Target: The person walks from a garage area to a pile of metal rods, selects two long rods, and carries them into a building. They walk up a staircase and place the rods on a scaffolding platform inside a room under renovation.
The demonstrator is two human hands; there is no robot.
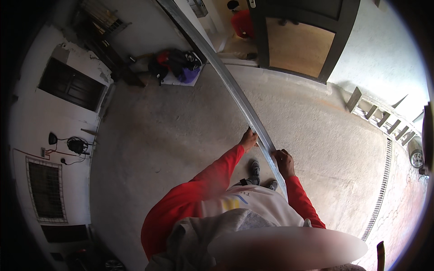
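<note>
A long, grey metal profile (230, 83) runs slantwise from the top of the view down to my right side. Its lower end passes beside my body. My left hand (248, 139) is closed round the profile's left side, partly hidden behind it. Lower down, my right hand (284, 163) grips the same profile from the right, with fingers bent over its edge. Both my arms are in red sleeves. The profile is held up off the concrete floor (181, 135), tilted, with its far end reaching past the top edge.
A dark door with a glass pane (298, 45) stands at the far side, with a person in red (243, 23) beside it. Bags and clothes (178, 65) lie by the far wall. A wooden ladder (384, 115) and a floor drain grate (379, 194) are at the right.
</note>
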